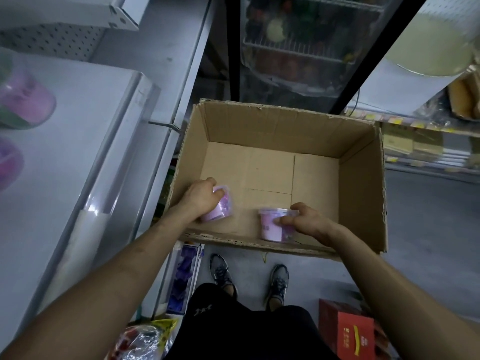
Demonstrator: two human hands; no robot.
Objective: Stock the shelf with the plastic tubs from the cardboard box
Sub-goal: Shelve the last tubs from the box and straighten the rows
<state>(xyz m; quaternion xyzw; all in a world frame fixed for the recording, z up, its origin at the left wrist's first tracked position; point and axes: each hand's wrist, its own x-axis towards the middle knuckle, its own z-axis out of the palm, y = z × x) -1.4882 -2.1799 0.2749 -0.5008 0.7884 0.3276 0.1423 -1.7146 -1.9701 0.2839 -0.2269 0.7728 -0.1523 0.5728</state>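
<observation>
A person leans over an open cardboard box (285, 126) that stands on the shop floor (428, 216), both bare arms reaching inside. The left hand (201, 197) curls over the first tub (222, 210), a pink plastic pot tilted on its side in the box's near-left corner. The right hand (304, 219) grips the second tub (271, 227) by its lidded rim, close to the box's near wall; whether either tub is touching the cardboard bottom cannot be told. To the left runs a white shelf (78, 131), where two blurred pink tubs (23, 100) sit near the edge of the view. A glass-door cooler (298, 48) stands behind the box, and a red carton (348, 331) lies near the person's shoes (279, 281).
</observation>
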